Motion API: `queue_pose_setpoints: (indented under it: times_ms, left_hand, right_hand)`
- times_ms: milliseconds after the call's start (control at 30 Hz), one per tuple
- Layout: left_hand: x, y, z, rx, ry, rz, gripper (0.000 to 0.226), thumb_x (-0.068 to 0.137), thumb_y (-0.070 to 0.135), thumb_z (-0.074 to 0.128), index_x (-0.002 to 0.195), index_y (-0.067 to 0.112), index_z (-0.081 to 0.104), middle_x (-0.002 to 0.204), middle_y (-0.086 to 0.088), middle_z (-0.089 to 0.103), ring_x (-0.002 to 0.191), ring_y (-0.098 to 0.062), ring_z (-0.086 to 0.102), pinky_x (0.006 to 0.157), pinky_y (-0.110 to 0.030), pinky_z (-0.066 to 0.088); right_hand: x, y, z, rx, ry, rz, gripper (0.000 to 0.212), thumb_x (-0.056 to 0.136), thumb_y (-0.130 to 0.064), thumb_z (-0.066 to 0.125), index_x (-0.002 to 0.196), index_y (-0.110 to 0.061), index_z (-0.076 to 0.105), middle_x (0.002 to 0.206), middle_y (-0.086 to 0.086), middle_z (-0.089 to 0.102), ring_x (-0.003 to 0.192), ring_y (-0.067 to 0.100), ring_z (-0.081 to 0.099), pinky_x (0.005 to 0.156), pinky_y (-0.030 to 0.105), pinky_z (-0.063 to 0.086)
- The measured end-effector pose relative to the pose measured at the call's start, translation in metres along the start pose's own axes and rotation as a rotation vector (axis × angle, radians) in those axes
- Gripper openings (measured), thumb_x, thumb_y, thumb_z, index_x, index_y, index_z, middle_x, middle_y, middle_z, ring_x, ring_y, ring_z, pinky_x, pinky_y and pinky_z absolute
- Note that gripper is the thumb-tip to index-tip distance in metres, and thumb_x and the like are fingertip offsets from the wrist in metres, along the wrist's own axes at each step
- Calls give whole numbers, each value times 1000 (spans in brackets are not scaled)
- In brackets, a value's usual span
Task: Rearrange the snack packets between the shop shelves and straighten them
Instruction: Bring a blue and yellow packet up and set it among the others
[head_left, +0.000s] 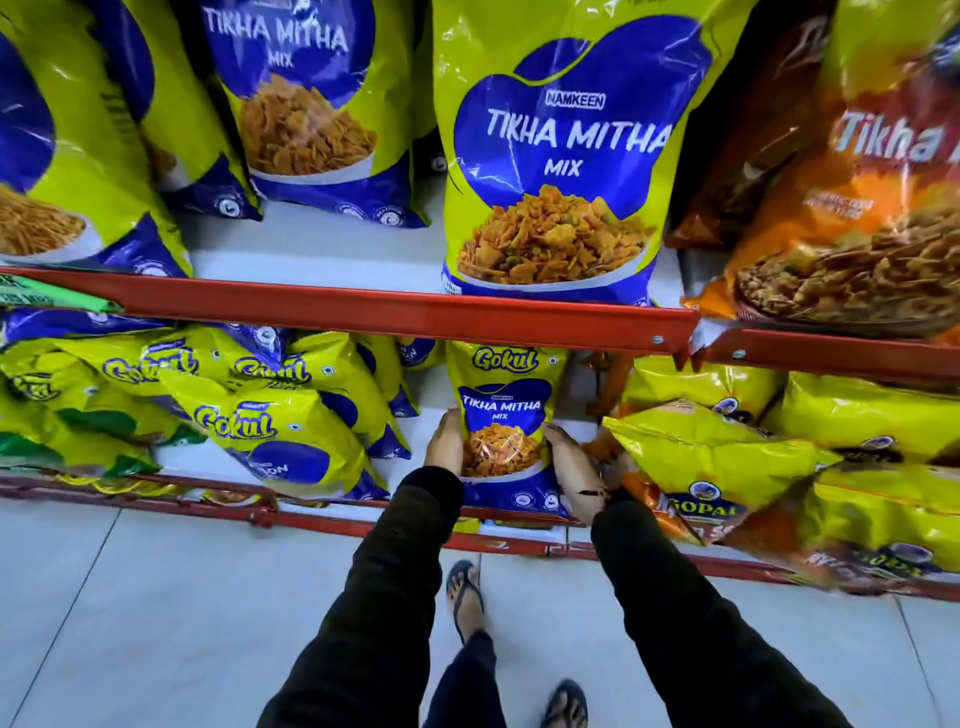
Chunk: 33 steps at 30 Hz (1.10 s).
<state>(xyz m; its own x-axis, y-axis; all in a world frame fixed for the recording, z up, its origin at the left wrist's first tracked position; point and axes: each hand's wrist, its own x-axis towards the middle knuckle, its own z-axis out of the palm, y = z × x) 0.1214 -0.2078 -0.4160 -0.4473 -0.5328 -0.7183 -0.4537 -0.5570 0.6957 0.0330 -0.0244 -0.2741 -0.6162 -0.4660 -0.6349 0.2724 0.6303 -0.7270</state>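
Note:
A small yellow and blue Tikha Mitha Mix packet (506, 415) stands upright at the front of the lower shelf (395, 525). My left hand (445, 439) presses its left side and my right hand (571, 462) presses its right side, so both hold it. On the upper shelf (363, 312) stands a large Tikha Mitha Mix packet (556, 156), directly above. More large packets of the same kind (301, 104) stand further back on the left.
Leaning Gokul packets (270, 421) crowd the lower shelf on the left. Yellow Gopal packets (711, 457) lie tilted on the right, close to my right hand. A large orange packet (857, 208) sits upper right. My feet in sandals stand on the tiled floor (156, 623).

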Motion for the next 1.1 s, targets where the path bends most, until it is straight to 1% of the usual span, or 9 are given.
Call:
queue_pose_setpoints:
  times_ms: [100, 233, 400, 533, 667, 767, 867, 933, 1100]
  left_hand:
    - [-46, 16, 1, -54, -27, 1, 82, 63, 85, 47, 119, 29, 69, 121, -5, 74, 118, -28, 67, 112, -46, 45]
    - [-88, 18, -5, -153, 10, 84, 87, 60, 90, 54, 120, 29, 69, 122, -4, 74, 119, -27, 66, 116, -47, 41]
    - [-205, 28, -8, -148, 106, 214, 61, 90, 62, 40, 122, 17, 65, 128, -7, 67, 123, -26, 59, 116, -39, 38]
    - [-255, 19, -32, -84, 237, 337, 58, 90, 58, 34, 118, 18, 65, 132, -13, 65, 125, -31, 57, 116, -48, 38]
    - [-299, 31, -69, 3, 418, 404, 87, 78, 68, 23, 136, 11, 56, 141, -24, 56, 133, -39, 51, 117, -53, 37]
    - [-333, 53, -91, 44, 485, 558, 94, 76, 71, 15, 132, 11, 60, 132, -26, 61, 127, -41, 55, 115, -54, 38]
    - [-353, 85, -111, -85, 545, 621, 92, 74, 76, 25, 132, 14, 61, 139, -17, 61, 131, -34, 54, 118, -53, 36]
    - [-366, 115, -117, -126, 530, 697, 90, 73, 78, 26, 131, 20, 63, 141, -7, 61, 134, -27, 52, 121, -51, 31]
    - [-381, 192, -117, -104, 494, 898, 75, 83, 69, 30, 129, 19, 63, 139, -10, 62, 134, -29, 53, 119, -50, 36]
  right_hand:
    - [52, 56, 2, 151, 47, -10, 52, 50, -85, 59, 86, -49, 69, 124, -5, 71, 117, 22, 65, 109, 45, 46]
    - [-21, 9, 0, 196, -13, -34, 17, 90, -44, 54, 91, -30, 64, 101, -5, 69, 95, 11, 62, 92, 28, 49]
    - [-98, -4, 3, 160, -112, -199, 36, 103, -18, 40, 134, -9, 55, 123, 4, 63, 111, 19, 59, 105, 35, 44]
    - [-138, -11, 13, 154, -178, -280, 22, 101, -12, 43, 112, -11, 62, 105, 4, 68, 93, 16, 63, 87, 23, 49]
    - [-167, -32, 32, 121, -224, -367, 28, 101, -11, 43, 89, -24, 64, 86, -12, 71, 80, 4, 65, 84, 29, 48]
    - [-195, -59, 41, 99, -292, -461, 21, 101, -19, 44, 109, -24, 63, 111, -3, 69, 102, 13, 63, 99, 33, 46]
    - [-214, -95, 49, 113, -284, -563, 50, 97, -33, 51, 143, -14, 47, 150, 5, 48, 141, 22, 44, 121, 45, 31]
    - [-215, -125, 51, 118, -298, -630, 63, 88, -43, 56, 143, -15, 48, 151, 4, 49, 141, 24, 45, 120, 48, 32]
    - [-225, -201, 37, 150, -241, -800, 31, 95, -30, 51, 123, -21, 60, 127, -8, 64, 118, 13, 60, 113, 36, 38]
